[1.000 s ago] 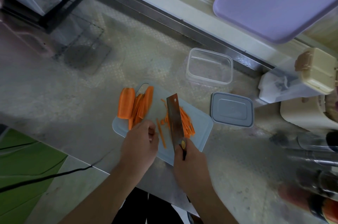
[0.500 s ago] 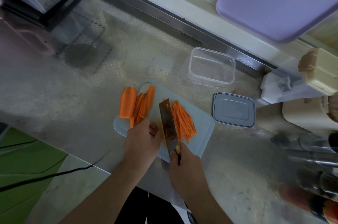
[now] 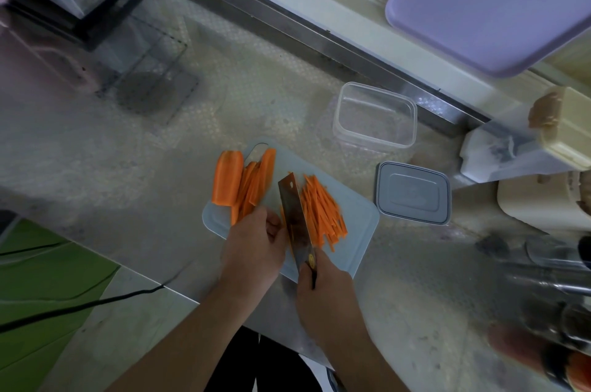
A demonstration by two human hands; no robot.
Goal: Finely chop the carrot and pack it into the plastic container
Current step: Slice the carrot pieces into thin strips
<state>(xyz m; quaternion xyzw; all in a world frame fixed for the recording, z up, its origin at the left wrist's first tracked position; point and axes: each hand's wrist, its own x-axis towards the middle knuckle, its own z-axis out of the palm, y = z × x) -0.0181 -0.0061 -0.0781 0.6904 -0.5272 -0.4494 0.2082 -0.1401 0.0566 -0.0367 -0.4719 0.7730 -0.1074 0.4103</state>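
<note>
The right hand (image 3: pixel 323 292) gripped the dark handle of a broad steel cleaver (image 3: pixel 295 222), its blade lying across the pale blue plastic cutting board (image 3: pixel 358 225). The left hand (image 3: pixel 252 247) lay with fingers curled on the board's near left part, just beside the blade; what it held under them could not be told. Thin orange carrot strips (image 3: pixel 324 215) were piled on the board right of the blade. Flat carrot slabs (image 3: pixel 252 183) and a thick carrot piece (image 3: pixel 227 178) lay at the board's far left. Beyond the board's far right corner on the table (image 3: pixel 128 167) stood an open clear plastic container (image 3: pixel 374 115); its grey lid (image 3: pixel 412 193) lay just right of the board.
</note>
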